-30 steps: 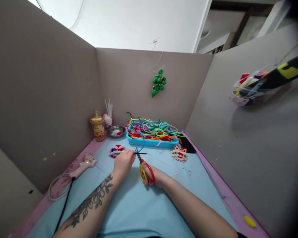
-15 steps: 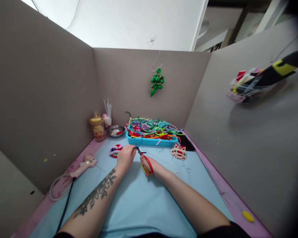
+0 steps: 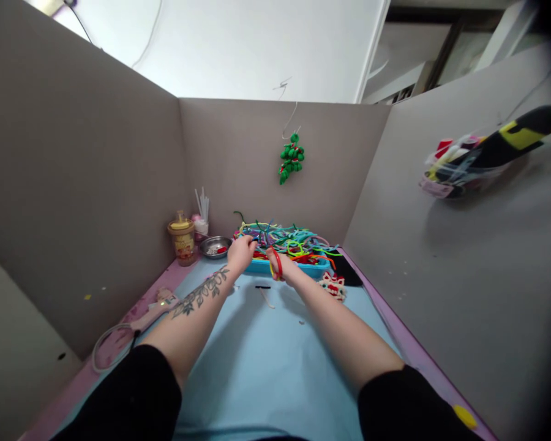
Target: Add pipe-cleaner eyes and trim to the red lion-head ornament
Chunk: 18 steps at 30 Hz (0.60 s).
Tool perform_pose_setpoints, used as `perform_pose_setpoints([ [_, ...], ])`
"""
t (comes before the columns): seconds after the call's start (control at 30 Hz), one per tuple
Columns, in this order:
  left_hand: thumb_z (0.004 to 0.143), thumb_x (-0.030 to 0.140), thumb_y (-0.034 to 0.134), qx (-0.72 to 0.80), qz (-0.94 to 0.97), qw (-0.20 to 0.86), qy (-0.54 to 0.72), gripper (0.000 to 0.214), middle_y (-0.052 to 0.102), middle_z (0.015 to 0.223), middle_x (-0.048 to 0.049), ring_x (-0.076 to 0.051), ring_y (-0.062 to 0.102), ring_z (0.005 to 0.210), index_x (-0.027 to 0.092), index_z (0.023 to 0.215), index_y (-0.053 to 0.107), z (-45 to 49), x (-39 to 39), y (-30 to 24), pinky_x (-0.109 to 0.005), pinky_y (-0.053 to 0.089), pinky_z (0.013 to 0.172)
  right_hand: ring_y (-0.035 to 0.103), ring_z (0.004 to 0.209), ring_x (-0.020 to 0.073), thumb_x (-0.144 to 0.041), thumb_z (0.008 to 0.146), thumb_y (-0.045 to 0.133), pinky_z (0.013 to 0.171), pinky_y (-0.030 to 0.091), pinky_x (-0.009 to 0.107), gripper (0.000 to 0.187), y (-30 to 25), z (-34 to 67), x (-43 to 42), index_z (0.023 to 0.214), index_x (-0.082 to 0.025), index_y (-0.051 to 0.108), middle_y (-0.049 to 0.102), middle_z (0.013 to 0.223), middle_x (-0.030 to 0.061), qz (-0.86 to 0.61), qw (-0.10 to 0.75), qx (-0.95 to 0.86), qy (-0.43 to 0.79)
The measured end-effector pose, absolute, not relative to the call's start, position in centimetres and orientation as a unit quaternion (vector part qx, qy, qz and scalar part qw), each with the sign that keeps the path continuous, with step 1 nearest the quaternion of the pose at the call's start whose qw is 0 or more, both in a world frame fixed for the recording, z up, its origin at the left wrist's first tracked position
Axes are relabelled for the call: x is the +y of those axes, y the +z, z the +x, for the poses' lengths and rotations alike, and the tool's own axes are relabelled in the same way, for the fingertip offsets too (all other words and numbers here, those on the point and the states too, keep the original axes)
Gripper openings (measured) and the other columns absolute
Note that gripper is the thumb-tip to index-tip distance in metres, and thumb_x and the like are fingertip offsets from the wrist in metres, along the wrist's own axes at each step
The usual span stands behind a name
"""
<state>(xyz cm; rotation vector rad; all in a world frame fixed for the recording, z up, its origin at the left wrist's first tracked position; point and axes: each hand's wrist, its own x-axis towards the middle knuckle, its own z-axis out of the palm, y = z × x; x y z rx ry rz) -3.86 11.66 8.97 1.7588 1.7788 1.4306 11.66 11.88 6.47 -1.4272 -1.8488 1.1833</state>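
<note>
In front of the tray's left part, my left hand (image 3: pixel 242 252) is closed, with a bit of blue pipe cleaner (image 3: pixel 256 239) showing at the fingertips. Most of that stem blends into the pile behind. My right hand (image 3: pixel 284 267), to its right, grips scissors (image 3: pixel 275 264) by their red and yellow handles; the blades are hard to make out. Just beyond both hands stands a light-blue tray (image 3: pixel 266 267) heaped with colourful pipe cleaners (image 3: pixel 298 236). A short black piece (image 3: pixel 262 287) and a pale strip (image 3: pixel 267 298) lie on the cloth below.
A pink glue gun (image 3: pixel 158 309) rests at left. Behind it stand a lidded cup (image 3: pixel 182 242) and a metal bowl (image 3: pixel 215 247). A red-and-cream pipe-cleaner piece (image 3: pixel 334 286) lies right, before a black flat object (image 3: pixel 349 269). Grey panels (image 3: pixel 239 153) enclose the table.
Both hands have moved forward and up towards the tray, the scissors with the right. The blue stem no longer lies between the blades. A pale strip shows on the cloth.
</note>
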Motion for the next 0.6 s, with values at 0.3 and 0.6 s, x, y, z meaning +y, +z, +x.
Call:
perform_pose_setpoints([
  [0.3,0.072,0.044,0.052,0.604,0.514,0.315,0.521,0.030,0.037,0.050,0.0056,-0.007,0.030,0.043,0.018,0.058,0.047,-5.1,8.7,5.9,-0.022,0.022,0.043,0.048,0.048,0.0103,-0.046,0.071,0.063,0.045,0.031,0.020,0.031,5.3,16.1,10.7,0.070,-0.018,0.051,0.054,0.055,-0.0024,-0.534,0.287,-0.738,0.297],
  [0.6,0.065,0.050,0.061,0.566,0.505,0.456,0.466,0.036,0.046,0.054,0.0032,-0.007,0.034,0.047,0.015,0.061,0.054,-5.4,3.8,1.3,-0.021,0.023,0.047,0.062,0.078,0.0235,-0.044,0.082,0.048,0.059,0.036,0.027,0.030,1.1,18.1,7.3,0.093,-0.018,0.057,0.067,0.088,0.0120,-0.616,0.067,-0.783,0.052],
])
